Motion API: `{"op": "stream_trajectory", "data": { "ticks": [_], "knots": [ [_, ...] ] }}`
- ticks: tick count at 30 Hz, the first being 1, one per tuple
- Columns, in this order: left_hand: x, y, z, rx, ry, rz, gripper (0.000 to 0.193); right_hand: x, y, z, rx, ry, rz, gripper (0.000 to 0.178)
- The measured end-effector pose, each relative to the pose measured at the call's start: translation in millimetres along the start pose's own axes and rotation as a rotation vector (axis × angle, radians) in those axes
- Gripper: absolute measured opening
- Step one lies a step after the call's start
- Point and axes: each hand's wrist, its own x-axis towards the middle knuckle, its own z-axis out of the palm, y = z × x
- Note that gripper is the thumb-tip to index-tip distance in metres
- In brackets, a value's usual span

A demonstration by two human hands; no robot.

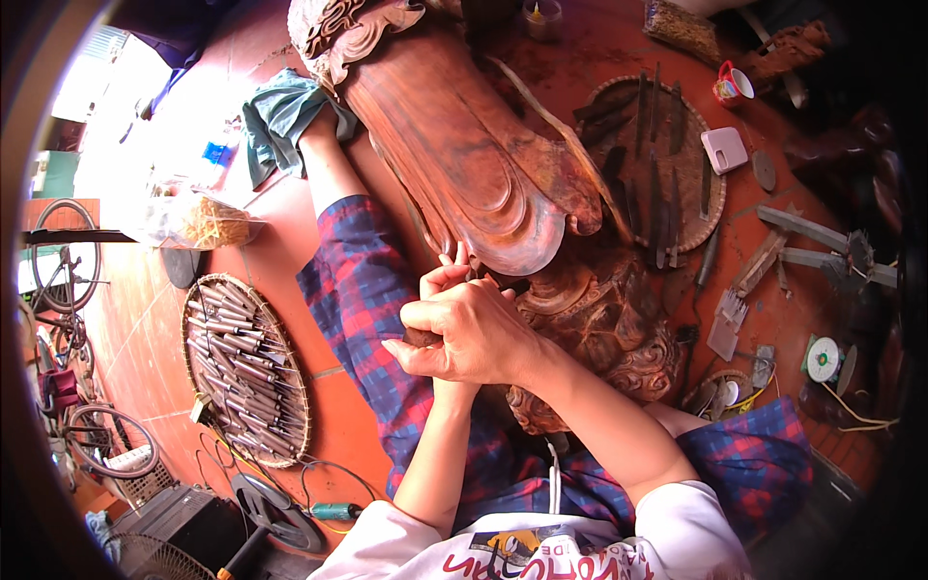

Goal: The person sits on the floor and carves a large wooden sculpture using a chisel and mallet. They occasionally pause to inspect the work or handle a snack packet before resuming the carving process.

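A large carved wooden sculpture [454, 126] lies in front of me, its smooth rounded end pointing toward my lap. My right hand [474, 329] crosses over my left, closed around a tool with a brown rounded handle end [422, 337]. A dark tip [519, 286] shows on the hand's far side, close to the wood. Mostly hidden beneath, my left hand [447, 276] has bent fingers showing beside the sculpture's rounded end; what they grip is covered. Swirling carved wood [609, 333] lies just right of my hands.
To the left, a round woven tray [300, 411] carries many handled carving tools. Another round tray [720, 193] at the right has long dark blades or files. Nearby are a red-and-white mug [735, 87], a white box [724, 151], a metal-and-wood clamp [807, 246] and a fan [155, 559].
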Motion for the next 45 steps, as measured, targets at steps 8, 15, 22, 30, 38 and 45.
{"op": "stream_trajectory", "data": {
  "ticks": [8, 15, 22, 30, 38, 45],
  "knots": [
    [-1, -2, -6, -0.024, -0.017, -0.006, 0.037, 3, 10, 7, 0.091, 0.075, -0.038, 0.053],
    [0, -6, -7, -0.017, -0.024, 0.007, 0.038, -3, 8, 8, -0.005, 0.129, -0.047, 0.051],
    [-1, -6, -8, -0.024, -0.036, 0.002, 0.040, -3, 4, 1, -0.033, 0.164, -0.033, 0.051],
    [1, -6, -10, -0.033, -0.039, 0.006, 0.041, 8, 10, 3, 0.115, 0.125, -0.035, 0.052],
    [2, -7, -15, -0.033, -0.035, 0.009, 0.043, 10, 5, 1, 0.105, 0.127, -0.021, 0.053],
    [2, -7, -12, -0.038, -0.046, 0.014, 0.044, 6, 13, 17, 0.067, 0.226, -0.066, 0.056]
  ]
}}
